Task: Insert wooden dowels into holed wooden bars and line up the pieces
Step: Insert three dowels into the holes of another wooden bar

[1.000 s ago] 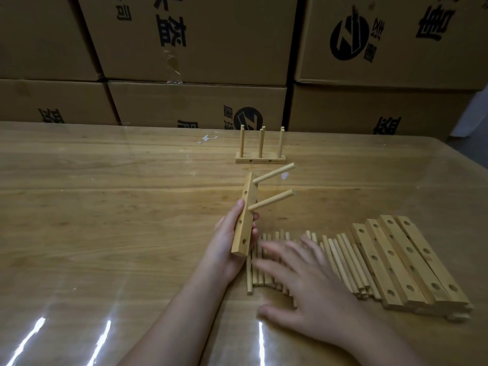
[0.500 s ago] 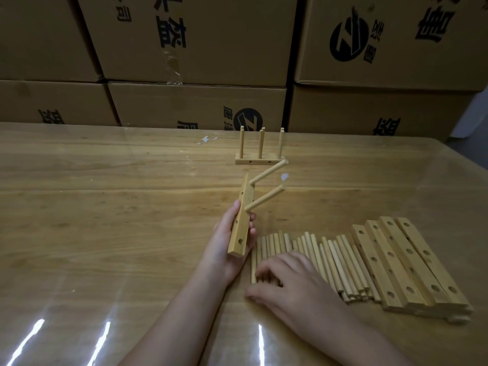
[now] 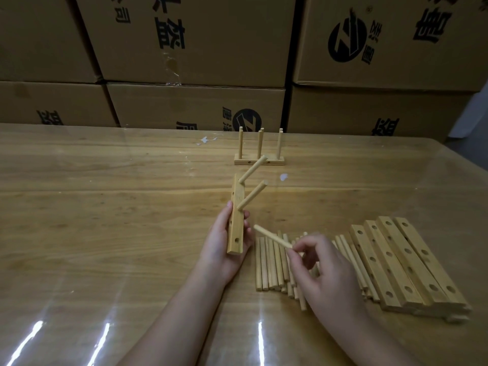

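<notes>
My left hand (image 3: pixel 224 241) grips a holed wooden bar (image 3: pixel 236 220) held nearly upright, with two dowels (image 3: pixel 252 195) sticking out of it up and to the right. My right hand (image 3: pixel 324 268) pinches a single loose dowel (image 3: pixel 272 236) whose free end points toward the bar's lower part, just short of it. Beneath that hand lies a row of loose dowels (image 3: pixel 269 265) on the table. A finished bar with three upright dowels (image 3: pixel 260 153) stands farther back.
Several holed bars (image 3: pixel 406 262) lie side by side at the right, next to the dowels. The glossy wooden table (image 3: pixel 105 220) stretches wide to the left. Stacked cardboard boxes (image 3: pixel 195 48) wall off the far edge.
My right hand has lifted off the dowel row with one dowel pinched and brought it toward the bar. The left hand has tilted the bar more upright.
</notes>
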